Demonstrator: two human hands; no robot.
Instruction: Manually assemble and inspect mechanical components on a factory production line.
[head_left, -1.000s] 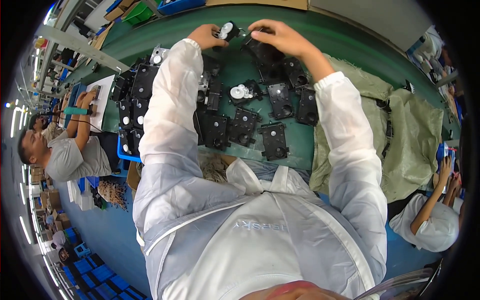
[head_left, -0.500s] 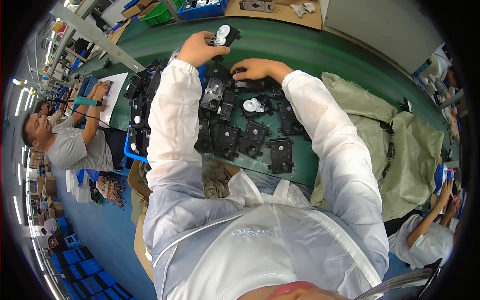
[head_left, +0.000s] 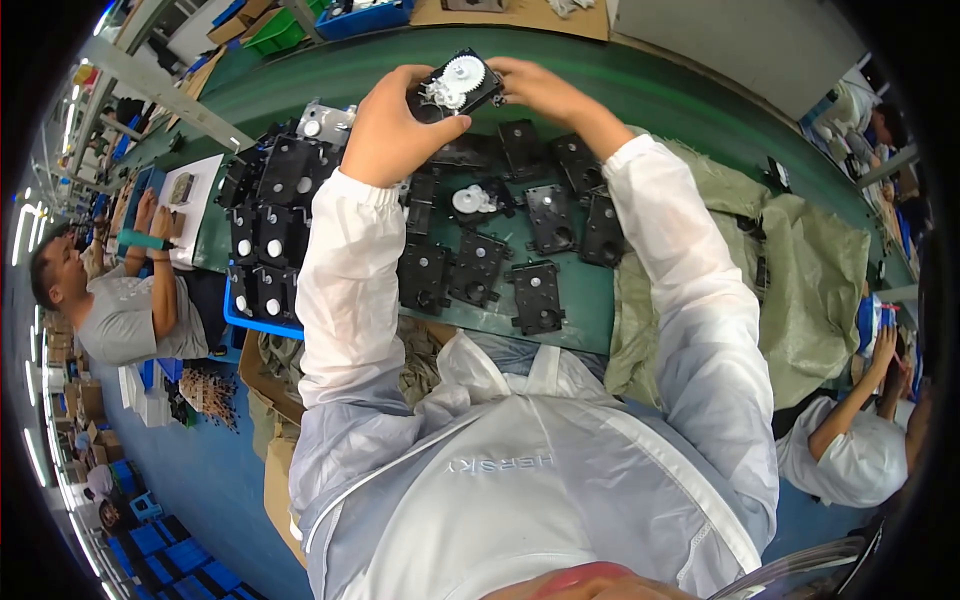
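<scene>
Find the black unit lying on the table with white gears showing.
The black unit in the cluster's middle, its white gears facing up; the neighbouring units show none.

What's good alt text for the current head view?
A person's left hand holds a black housing with white gears, the right hand at its right edge, above a green table. More black housings lie on it; others sit in a blue bin at left.

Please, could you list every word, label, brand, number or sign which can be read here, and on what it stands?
White jacket, chest: one line of pale lettering, which I do not copy.
Held black unit with white gears: no readable text.
Black units on the green table: no readable text.
Background cartons: any marks are too small to read.
</scene>
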